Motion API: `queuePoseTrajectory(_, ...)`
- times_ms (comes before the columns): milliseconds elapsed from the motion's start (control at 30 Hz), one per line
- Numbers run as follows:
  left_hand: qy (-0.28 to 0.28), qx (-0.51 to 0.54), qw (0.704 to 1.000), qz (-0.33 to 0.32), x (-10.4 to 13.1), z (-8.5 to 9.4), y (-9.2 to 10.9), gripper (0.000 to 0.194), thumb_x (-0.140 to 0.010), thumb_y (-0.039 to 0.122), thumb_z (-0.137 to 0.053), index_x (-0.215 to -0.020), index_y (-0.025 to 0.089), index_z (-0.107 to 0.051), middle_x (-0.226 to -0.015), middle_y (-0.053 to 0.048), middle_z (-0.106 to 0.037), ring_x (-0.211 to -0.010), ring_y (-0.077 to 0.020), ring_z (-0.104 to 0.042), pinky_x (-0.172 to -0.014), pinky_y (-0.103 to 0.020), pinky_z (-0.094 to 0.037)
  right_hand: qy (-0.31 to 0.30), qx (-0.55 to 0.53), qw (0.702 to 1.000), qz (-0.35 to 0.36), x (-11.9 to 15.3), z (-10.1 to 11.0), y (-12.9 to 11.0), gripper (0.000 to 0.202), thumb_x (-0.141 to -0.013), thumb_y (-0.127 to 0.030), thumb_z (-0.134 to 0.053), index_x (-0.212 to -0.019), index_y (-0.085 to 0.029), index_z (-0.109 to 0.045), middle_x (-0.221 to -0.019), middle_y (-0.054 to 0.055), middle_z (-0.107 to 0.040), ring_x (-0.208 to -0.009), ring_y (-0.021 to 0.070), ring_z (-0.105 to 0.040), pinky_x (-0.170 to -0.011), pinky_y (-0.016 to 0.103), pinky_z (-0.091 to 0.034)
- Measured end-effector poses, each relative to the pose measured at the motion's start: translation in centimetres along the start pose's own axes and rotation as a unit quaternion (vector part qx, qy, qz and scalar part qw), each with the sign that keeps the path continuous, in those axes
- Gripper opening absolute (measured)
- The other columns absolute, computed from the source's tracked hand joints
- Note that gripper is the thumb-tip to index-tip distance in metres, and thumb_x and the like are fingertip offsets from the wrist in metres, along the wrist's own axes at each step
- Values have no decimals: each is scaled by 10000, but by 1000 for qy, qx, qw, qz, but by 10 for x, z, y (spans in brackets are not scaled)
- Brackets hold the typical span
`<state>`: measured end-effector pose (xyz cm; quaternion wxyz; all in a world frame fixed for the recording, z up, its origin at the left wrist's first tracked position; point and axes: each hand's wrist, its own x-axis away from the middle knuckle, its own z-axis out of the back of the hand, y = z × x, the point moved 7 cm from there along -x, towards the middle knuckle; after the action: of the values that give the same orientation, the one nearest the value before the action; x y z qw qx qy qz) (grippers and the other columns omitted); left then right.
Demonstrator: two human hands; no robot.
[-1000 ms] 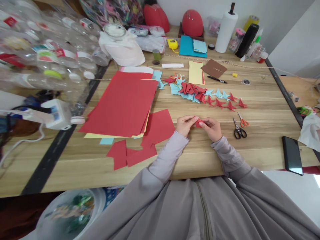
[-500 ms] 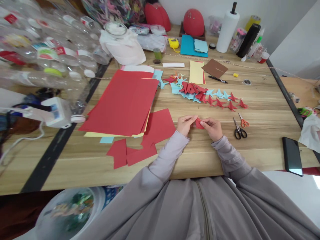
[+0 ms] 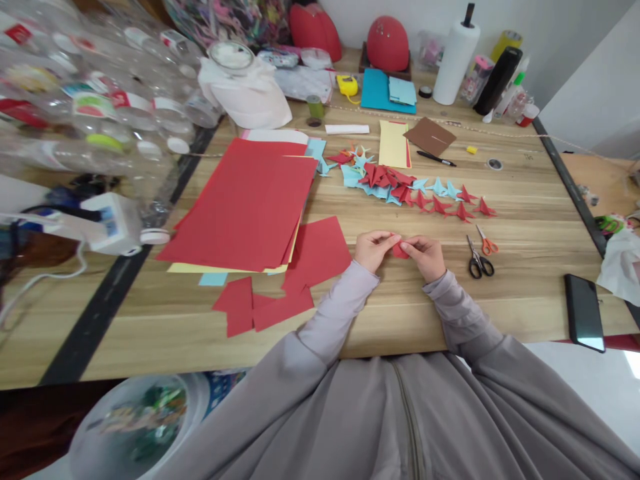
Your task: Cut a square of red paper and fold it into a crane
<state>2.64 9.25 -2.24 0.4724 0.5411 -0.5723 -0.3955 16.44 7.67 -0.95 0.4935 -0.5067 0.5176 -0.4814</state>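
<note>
Between my two hands is a small folded piece of red paper (image 3: 399,251), held just above the wooden table. My left hand (image 3: 372,249) is closed, its thumb and fingers pinching the paper's left and upper side. From the right, my right hand (image 3: 425,257) grips the same paper between thumb and fingers. The fingers cover part of it, so its exact shape is hidden. Beyond the hands lie folded red paper cranes (image 3: 385,177) and light blue cranes (image 3: 439,187). Left of my left hand is a red paper sheet (image 3: 320,255).
A stack of red sheets (image 3: 245,207) lies at left, with red scraps (image 3: 240,307) nearer the edge. Black scissors (image 3: 480,265) and orange scissors (image 3: 487,244) are at right, a phone (image 3: 584,312) farther over. Plastic bottles (image 3: 125,107) crowd the far left.
The fingertips of my left hand have slid slightly right over the top of the red paper, covering more of it. The rest looks the same.
</note>
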Motion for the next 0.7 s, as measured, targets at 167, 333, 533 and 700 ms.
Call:
queuePoseTrajectory(167, 7, 9, 1000, 11, 2, 0, 4, 249, -522, 381, -789, -599, 164, -695, -566, 1, -637, -508, -96, -532, -512, -227, -429, -2, 7, 1000, -9, -1, -1, 3, 292, -604, -446, -750, -665, -169, -680, -607, 8, -669, -534, 109, -567, -557, 268, -496)
queuePoseTrajectory(333, 2, 28, 999, 25, 4, -1, 5, 269, -548, 413, -770, -578, 161, -681, -522, 15, -592, -474, -80, -494, -475, -215, -399, 0, 8, 1000, -4, -1, 0, 5, 290, -606, -450, -749, -671, -174, -685, -612, 11, -675, -533, 107, -567, -549, 262, -490)
queuePoseTrajectory(533, 1, 6, 1000, 19, 2, -1, 1, 261, -543, 396, -775, -628, 162, -695, -569, -1, -628, -509, -98, -530, -522, -237, -428, 4, 3, 1000, -8, -1, 0, 3, 304, -592, -466, -751, -648, -176, -677, -593, 9, -670, -520, 110, -567, -541, 268, -493)
queuePoseTrajectory(700, -17, -23, 999, -31, 1, -2, 6, 237, -511, 329, -801, -652, 161, -711, -637, -27, -674, -572, -120, -573, -608, -261, -463, -3, -2, 1000, -12, 0, 0, 2, 290, -608, -447, -747, -649, -170, -671, -579, 5, -665, -512, 106, -568, -542, 264, -493)
